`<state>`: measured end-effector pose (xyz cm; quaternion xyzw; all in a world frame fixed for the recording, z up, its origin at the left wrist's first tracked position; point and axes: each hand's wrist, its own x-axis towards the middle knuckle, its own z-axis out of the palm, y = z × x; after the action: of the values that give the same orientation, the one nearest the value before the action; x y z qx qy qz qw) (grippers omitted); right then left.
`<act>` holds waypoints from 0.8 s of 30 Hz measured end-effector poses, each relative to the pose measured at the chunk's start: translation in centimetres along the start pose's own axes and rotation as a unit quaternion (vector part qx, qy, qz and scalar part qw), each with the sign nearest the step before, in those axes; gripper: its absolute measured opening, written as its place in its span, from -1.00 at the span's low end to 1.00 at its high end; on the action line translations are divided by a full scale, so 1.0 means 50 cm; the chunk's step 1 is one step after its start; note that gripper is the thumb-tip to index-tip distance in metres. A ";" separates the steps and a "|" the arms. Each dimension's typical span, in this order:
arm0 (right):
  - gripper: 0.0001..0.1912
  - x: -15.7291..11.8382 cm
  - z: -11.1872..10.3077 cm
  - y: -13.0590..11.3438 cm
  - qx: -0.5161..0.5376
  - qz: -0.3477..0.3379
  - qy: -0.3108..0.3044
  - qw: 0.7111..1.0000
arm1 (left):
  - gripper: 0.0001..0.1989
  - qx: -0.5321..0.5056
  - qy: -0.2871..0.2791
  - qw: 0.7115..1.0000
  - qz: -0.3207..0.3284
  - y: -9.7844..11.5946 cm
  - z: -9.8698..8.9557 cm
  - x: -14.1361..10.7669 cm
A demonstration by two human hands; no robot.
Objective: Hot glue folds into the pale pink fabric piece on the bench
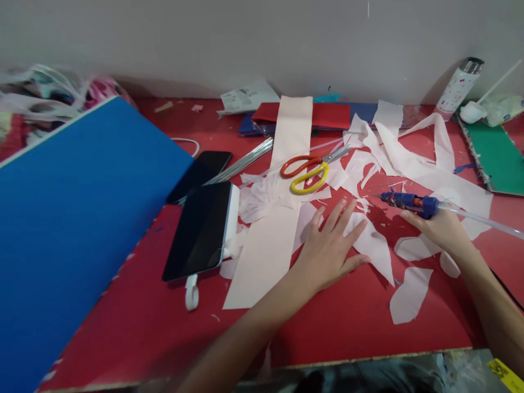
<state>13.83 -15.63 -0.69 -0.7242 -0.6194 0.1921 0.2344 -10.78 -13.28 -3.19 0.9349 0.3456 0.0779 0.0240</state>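
Note:
My left hand [325, 254] lies with its fingers spread over pale pink cut scraps [374, 245] and holds nothing. On the right, my right hand [446, 232] grips a blue hot glue gun [413, 203]. Its nozzle points left, and a long clear glue stick [483, 218] sticks out of its back. Scissors [310, 173] with one red and one yellow handle rest beyond my left hand, on a long pale strip [268, 254]. Petal-shaped pink pieces [410, 295] lie below the glue gun.
A tablet [200, 229] on a stand and a dark phone [208, 164] lie left of the strip. A large blue board [94, 218] covers the left side of the red table [344, 327]. A white flask [457, 90] and green board [499, 153] are at the back right.

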 end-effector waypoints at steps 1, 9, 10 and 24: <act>-0.54 0.000 0.000 0.000 -0.001 0.005 -0.004 1.000 | -0.35 -0.002 -0.002 1.000 -0.001 -0.001 0.002 -0.002; -0.49 0.001 0.000 0.004 -0.006 0.007 -0.006 1.000 | -0.28 -0.004 0.014 1.000 0.020 0.000 0.009 -0.009; -0.49 0.000 0.000 0.005 -0.009 0.004 -0.003 1.000 | -0.28 -0.001 0.027 0.999 0.042 0.004 0.005 -0.010; -0.53 0.002 0.002 0.001 -0.023 0.041 0.021 0.999 | -0.85 0.058 0.184 0.959 0.206 0.070 -0.010 -0.009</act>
<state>13.84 -15.54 -0.78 -0.7582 -0.5882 0.1724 0.2224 -8.95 -16.22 -2.41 0.9551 0.1481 0.2315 -0.1107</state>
